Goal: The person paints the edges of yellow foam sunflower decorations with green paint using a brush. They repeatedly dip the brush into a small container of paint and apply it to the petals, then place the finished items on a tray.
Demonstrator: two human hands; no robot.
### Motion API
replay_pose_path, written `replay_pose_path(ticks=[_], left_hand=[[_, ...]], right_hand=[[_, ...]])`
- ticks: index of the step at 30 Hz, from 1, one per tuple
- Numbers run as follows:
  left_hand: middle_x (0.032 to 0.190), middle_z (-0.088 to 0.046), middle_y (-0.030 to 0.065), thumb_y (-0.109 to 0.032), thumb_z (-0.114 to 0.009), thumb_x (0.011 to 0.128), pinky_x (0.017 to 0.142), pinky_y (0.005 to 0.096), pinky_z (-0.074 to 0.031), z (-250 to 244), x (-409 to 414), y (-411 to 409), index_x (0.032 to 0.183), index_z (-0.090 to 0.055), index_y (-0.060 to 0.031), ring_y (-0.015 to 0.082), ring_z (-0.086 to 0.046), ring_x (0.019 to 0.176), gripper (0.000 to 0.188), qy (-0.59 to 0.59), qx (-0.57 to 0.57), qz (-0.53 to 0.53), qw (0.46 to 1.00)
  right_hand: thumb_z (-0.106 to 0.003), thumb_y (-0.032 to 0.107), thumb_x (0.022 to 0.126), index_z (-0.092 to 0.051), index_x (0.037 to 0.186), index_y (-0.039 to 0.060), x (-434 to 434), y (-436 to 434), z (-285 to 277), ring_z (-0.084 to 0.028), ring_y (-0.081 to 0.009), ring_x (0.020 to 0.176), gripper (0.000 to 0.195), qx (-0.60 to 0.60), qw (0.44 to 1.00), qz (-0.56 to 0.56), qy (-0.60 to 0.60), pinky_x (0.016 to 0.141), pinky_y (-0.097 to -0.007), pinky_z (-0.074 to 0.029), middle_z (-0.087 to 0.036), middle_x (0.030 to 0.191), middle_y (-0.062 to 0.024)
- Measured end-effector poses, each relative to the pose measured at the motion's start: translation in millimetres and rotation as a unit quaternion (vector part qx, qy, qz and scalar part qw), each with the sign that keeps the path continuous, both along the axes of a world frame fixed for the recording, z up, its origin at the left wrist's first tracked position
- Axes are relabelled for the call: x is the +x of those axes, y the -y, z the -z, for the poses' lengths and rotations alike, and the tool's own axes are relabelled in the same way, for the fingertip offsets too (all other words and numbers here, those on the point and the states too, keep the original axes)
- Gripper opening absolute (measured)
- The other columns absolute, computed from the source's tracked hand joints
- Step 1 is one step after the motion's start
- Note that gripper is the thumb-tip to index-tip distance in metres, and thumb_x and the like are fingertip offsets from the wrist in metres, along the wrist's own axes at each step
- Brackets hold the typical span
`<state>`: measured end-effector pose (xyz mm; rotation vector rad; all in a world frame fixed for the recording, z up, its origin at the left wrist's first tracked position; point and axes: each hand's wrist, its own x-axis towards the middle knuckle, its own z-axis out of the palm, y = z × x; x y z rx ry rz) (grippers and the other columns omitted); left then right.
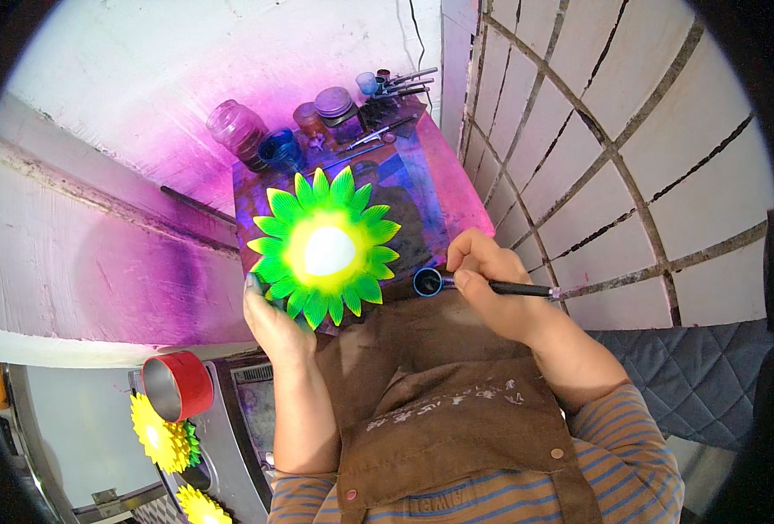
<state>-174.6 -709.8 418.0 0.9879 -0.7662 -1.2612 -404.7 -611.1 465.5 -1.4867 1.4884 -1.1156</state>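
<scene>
My left hand (275,324) holds a green, flower-shaped piece (325,249) by its lower left edge. Its pointed petals have yellow tips, and its middle is bright white ringed with yellow. To the right of it, my right hand (492,281) grips an airbrush (521,289) with a dark handle. The airbrush's round, blue-rimmed cup (428,282) faces up and looks dark inside. A small gap separates the cup from the petals. My fingers partly hide the airbrush body.
Behind the flower, a paint-stained table (452,177) bears a pink glass jar (236,128), a blue cup (281,149), a lidded jar (336,108) and several airbrushes (413,82). At lower left are a red cylindrical container (178,386) and yellow flower pieces (158,435). A tiled wall (577,164) stands at right.
</scene>
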Motion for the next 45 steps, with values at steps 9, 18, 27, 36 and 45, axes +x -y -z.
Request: replay_pose_path(ticks=[9,18,27,36,45], left_hand=[[0.093,-0.056,0.0088,-0.029,-0.034,0.09,0.073,0.0316,-0.045,-5,-2,0,0.099,-0.053,-0.0003,0.0179,-0.054,0.084,0.036,-0.011,-0.003,-0.024,1.0],[0.105,-0.055,0.0124,-0.031,-0.031,0.091,0.082,0.0369,-0.044,-2,6,-4,0.109,-0.048,0.0009,0.0222,-0.054,0.094,0.041,-0.014,0.01,0.001,1.0],[0.088,-0.058,0.0058,-0.031,-0.036,0.089,0.069,0.0317,-0.046,-19,51,-42,0.1,-0.053,-0.0049,0.0178,-0.055,0.077,0.034,-0.166,0.078,-0.092,0.979],[0.074,-0.053,-0.0024,-0.032,-0.041,0.088,0.05,0.0225,-0.04,-55,220,-238,0.094,-0.054,-0.0113,0.0086,-0.048,0.059,0.025,-0.153,-0.04,-0.416,0.895],[0.104,-0.055,0.0095,-0.027,-0.03,0.088,0.074,0.0378,-0.047,7,330,-596,0.107,-0.051,-0.0051,0.0237,-0.054,0.091,0.035,-0.04,0.01,-0.792,0.609]], right_hand=[[-0.047,0.008,0.08,-0.042,0.086,0.0045,-1,2,4,-0.044,-0.016,0.047,0.009,-0.024,0.999,0.014,-0.016,0.048,-0.0311,-0.035,-0.042,0.05,-0.0038],[-0.047,0.01,0.082,-0.042,0.088,0.005,0,8,6,-0.038,-0.0093,0.048,0.008,-0.039,0.998,0.031,0.046,0.046,-0.0266,-0.031,-0.038,0.051,-0.0004],[-0.049,0.027,0.087,-0.046,0.088,0.011,-5,30,2,-0.033,-0.0028,0.048,0.016,-0.076,0.972,0.041,0.221,0.041,-0.0175,-0.025,-0.037,0.058,0.0063],[-0.047,0.041,0.086,-0.049,0.103,0.0113,-16,48,15,-0.023,-0.0032,0.04,0.034,-0.025,0.96,0.096,0.261,0.036,-0.0198,-0.015,-0.03,0.052,0.0066],[-0.049,0.044,0.085,-0.05,0.096,0.0104,-2,88,-19,-0.019,-0.0059,0.039,0.035,-0.018,0.973,0.105,0.203,0.036,-0.0227,-0.014,-0.028,0.051,0.0035]])
